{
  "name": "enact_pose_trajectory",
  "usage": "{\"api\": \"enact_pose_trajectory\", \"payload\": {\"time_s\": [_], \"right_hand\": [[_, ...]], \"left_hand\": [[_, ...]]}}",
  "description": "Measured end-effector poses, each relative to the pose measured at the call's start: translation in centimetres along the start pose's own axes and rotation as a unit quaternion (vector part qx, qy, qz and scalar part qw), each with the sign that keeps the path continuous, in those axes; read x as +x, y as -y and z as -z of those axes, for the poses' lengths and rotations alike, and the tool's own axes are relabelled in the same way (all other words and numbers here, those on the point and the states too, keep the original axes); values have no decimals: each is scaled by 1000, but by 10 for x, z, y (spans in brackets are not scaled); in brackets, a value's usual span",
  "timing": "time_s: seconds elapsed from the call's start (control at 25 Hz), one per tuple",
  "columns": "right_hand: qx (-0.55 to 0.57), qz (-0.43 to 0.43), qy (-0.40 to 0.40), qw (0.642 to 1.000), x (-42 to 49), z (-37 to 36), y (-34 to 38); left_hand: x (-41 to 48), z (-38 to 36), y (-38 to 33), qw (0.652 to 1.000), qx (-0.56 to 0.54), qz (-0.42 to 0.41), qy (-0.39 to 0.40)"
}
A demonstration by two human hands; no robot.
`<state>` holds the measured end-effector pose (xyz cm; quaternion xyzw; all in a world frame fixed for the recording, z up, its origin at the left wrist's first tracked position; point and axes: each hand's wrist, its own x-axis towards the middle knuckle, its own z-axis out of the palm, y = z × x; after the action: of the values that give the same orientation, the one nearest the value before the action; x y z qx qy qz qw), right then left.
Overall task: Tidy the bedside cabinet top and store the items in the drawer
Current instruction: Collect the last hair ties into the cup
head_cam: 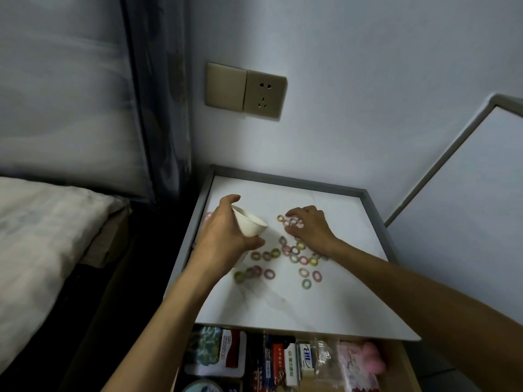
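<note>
My left hand holds a small white paper cup above the left part of the white bedside cabinet top. My fingers wrap over its upper side and my thumb presses from below. The cup is tipped on its side, with its open mouth facing right and slightly down, towards my other hand.

My right hand is on the cabinet top, well back from the front edge. Its fingers are bent down and pinch a little cluster of the small coloured rings against the surface. One more ring lies just to the left of my fingertips.

The rest of the rings, pink, green and purple, are scattered flat over the middle of the top, between my two wrists and a little in front of them. A few overlap and others lie apart. One pale pink ring shows past my left hand, near the left rim.

Under the front edge of the top, the wooden drawer stands pulled open. It is packed with things: a white box with a red label on the left, upright packets in the middle and a pink soft object on the right.

A beige wall socket sits on the wall above the cabinet. The bed with a pale pillow lies to the left, beside a dark curtain.
</note>
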<state>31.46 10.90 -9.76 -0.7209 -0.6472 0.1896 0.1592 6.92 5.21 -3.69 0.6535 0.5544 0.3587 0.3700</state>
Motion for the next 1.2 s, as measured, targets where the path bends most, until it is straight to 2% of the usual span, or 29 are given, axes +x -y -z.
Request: {"api": "enact_pose_trajectory", "payload": {"time_s": [0.2, 0.44, 0.52, 0.6, 0.68, 0.72, 0.8, 0.88, 1.0, 1.12, 1.2], "right_hand": [[9, 23, -15, 1000, -9, 3, -2], [-136, 38, 38, 989, -11, 11, 1], [-72, 35, 10, 997, -16, 25, 13], [78, 46, -9, 996, -23, 45, 35], [189, 107, 36, 975, -36, 63, 62], [204, 149, 72, 965, -43, 68, 75], [157, 216, 135, 954, -58, 72, 94], [125, 234, 161, 951, -63, 73, 98], [180, 187, 105, 960, -48, 80, 74], [164, 50, 18, 985, -23, 75, 20], [161, -40, -13, 986, -9, 64, -15]], "left_hand": [[-6, -7, -5, 1000, 5, -2, 7], [-8, -14, -3, 999, 37, -7, 32], [-7, -15, -1, 999, 36, -8, 37], [-6, -18, 0, 999, 32, -11, 41], [-7, -22, -1, 998, 24, -18, 47], [-7, -24, -2, 998, 16, -24, 49], [-8, -27, -4, 998, 1, -44, 54], [-8, -29, -4, 997, -5, -52, 50], [-8, -26, -3, 998, 11, -37, 39], [-6, -22, -1, 999, 14, -21, 29], [-3, -20, 1, 1000, 8, -16, 21]]}}
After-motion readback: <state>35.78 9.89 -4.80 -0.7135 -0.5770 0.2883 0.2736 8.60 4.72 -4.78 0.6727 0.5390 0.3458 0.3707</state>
